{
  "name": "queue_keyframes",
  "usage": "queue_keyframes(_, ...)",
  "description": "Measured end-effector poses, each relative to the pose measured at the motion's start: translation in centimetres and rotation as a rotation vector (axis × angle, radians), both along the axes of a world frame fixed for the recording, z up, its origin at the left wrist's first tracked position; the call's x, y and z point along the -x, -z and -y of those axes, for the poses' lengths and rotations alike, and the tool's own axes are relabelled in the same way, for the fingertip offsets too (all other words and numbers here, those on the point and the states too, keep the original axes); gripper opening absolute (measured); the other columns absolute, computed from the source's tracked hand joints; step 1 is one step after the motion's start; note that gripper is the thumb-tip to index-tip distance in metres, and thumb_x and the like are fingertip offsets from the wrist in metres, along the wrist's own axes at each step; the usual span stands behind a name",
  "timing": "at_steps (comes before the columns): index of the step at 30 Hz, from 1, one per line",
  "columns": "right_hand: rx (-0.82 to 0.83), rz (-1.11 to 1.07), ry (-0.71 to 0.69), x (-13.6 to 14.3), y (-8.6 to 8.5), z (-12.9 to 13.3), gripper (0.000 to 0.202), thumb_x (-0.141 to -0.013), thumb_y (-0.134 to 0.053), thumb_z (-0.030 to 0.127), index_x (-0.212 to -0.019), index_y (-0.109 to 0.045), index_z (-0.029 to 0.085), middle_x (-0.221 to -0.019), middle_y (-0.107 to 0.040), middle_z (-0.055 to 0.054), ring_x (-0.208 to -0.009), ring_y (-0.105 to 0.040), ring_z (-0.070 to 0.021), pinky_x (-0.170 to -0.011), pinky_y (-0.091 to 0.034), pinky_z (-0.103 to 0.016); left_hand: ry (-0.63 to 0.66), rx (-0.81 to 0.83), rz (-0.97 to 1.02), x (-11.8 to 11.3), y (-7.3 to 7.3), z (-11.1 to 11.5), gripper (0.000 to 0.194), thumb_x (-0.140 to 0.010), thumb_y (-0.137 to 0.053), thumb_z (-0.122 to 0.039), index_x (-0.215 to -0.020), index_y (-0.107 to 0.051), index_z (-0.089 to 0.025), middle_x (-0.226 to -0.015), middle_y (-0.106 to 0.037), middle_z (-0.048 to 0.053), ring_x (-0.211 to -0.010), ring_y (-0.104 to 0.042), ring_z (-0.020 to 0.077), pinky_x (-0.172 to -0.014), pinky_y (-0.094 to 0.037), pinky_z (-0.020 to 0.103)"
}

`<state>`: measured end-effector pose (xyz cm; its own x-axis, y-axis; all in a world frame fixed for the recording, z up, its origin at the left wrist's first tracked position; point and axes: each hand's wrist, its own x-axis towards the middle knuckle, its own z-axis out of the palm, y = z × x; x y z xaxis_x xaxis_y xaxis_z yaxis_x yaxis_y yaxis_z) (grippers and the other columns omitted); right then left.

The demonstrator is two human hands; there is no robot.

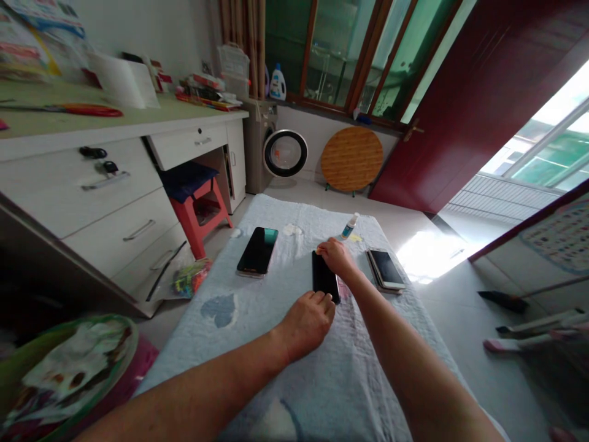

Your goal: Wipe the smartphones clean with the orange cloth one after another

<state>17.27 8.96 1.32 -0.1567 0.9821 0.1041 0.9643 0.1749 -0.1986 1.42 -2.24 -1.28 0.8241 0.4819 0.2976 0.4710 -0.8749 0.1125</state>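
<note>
While the black phone (324,277) lay screen-up on the pale blue cloth (276,298), we had our left hand (308,322) at its near end, fingers curled down by the edge — whether they gripped it, we could not tell. Our right hand (337,256) bent over its far end, fingers drawn together near a small orange bit (319,250); whether they pinched it, we could not tell either. Left of these lay a second phone (258,250); to the right, a white-edged phone (387,269) rested on another flat piece. Just beyond our right hand we had a small bottle (350,227). Past the cloth were a pink stool (197,224), a washing machine (258,144) — door open — and a round wooden board (352,158).
</note>
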Motion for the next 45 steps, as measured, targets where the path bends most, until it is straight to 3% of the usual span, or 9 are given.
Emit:
queue_keyframes(4, -0.001, 0.062, -0.102, 1.7, 0.2, -0.8, 0.026, -0.091, -0.045, 0.018, -0.093, -0.071, 0.018, -0.093, -0.06, -0.007, -0.087, -0.055, -0.015, -0.08, -0.037, -0.023, -0.066, 0.046, -0.032, -0.4, -0.2, 1.1, 0.043, -0.088, -0.057, -0.041, -0.116, -0.055, -0.008, -0.126, -0.056, 0.022, -0.106, -0.055, 0.0301, -0.082, -0.045, 0.042)
queue_keyframes(6, 0.021, 0.106, -0.11, 2.2, 0.3, -1.1, 0.026, -0.089, -0.046, 0.015, -0.091, -0.071, 0.018, -0.095, -0.06, -0.008, -0.088, -0.054, -0.0159, -0.08, -0.037, -0.024, -0.089, 0.056, -0.029, -0.5, -0.4, 1.5, 0.05, -0.086, -0.059, -0.046, -0.118, -0.055, -0.008, -0.128, -0.055, 0.023, -0.106, -0.055, 0.0302, -0.083, -0.045, 0.042)
queue_keyframes(12, 0.056, 0.168, -0.178, 2.5, -0.3, -0.4, 0.025, -0.084, -0.047, 0.009, -0.085, -0.071, 0.016, -0.092, -0.059, -0.009, -0.086, -0.052, -0.0166, -0.079, -0.036, -0.025, -0.111, 0.066, -0.062, -0.6, -0.5, 1.9, 0.056, -0.084, -0.061, -0.045, -0.122, -0.054, -0.004, -0.13, -0.054, 0.024, -0.108, -0.055, 0.0309, -0.084, -0.046, 0.041)
queue_keyframes(20, 0.182, 0.119, -0.394, 2.0, -1.0, 3.9, 0.02, -0.078, -0.053, 0.009, -0.076, -0.071, 0.017, -0.087, -0.058, -0.006, -0.081, -0.051, -0.0157, -0.075, -0.038, -0.024, -0.161, 0.113, -0.079, -1.0, -0.8, 1.9, 0.059, -0.082, -0.062, -0.048, -0.12, -0.056, -0.004, -0.126, -0.055, 0.024, -0.108, -0.054, 0.033, -0.086, -0.046, 0.042)
queue_keyframes(27, 0.32, 0.052, -0.56, 2.1, -1.7, 5.4, 0.02, -0.075, -0.057, 0.005, -0.075, -0.073, 0.018, -0.081, -0.059, -0.005, -0.081, -0.052, -0.0148, -0.073, -0.04, -0.022, -0.107, 0.123, -0.018, -0.8, -0.6, 1.7, 0.058, -0.083, -0.061, -0.045, -0.121, -0.053, -0.001, -0.12, -0.057, 0.024, -0.113, -0.048, 0.0347, -0.098, -0.038, 0.045)
queue_keyframes(34, 0.213, 0.076, -0.407, 1.1, -0.2, 1.4, 0.02, -0.081, -0.053, 0.011, -0.082, -0.073, 0.016, -0.088, -0.058, -0.008, -0.083, -0.051, -0.0157, -0.073, -0.039, -0.023, -0.16, 0.197, -0.074, -1.1, -0.7, 1.9, 0.063, -0.084, -0.059, -0.044, -0.128, -0.048, 0.0, -0.134, -0.048, 0.024, -0.112, -0.051, 0.0311, -0.094, -0.043, 0.039)
queue_keyframes(40, 0.12, 0.103, -0.198, 0.7, 0.5, -2.5, 0.029, -0.086, -0.044, 0.012, -0.091, -0.072, 0.015, -0.097, -0.056, -0.009, -0.081, -0.053, -0.014, -0.075, -0.039, -0.022, -0.162, 0.177, -0.089, -1.0, -0.9, 2.2, 0.063, -0.085, -0.059, -0.043, -0.13, -0.046, 0.0, -0.136, -0.047, 0.024, -0.114, -0.051, 0.0315, -0.098, -0.041, 0.041)
queue_keyframes(45, 0.102, 0.117, -0.154, 0.9, 0.5, -3.0, 0.028, -0.086, -0.043, 0.011, -0.089, -0.072, 0.014, -0.095, -0.056, -0.01, -0.078, -0.053, -0.014, -0.074, -0.039, -0.023, -0.162, 0.157, -0.11, -1.1, -1.0, 2.2, 0.065, -0.087, -0.056, -0.043, -0.13, -0.045, 0.004, -0.137, -0.045, 0.027, -0.115, -0.05, 0.0333, -0.1, -0.04, 0.042)
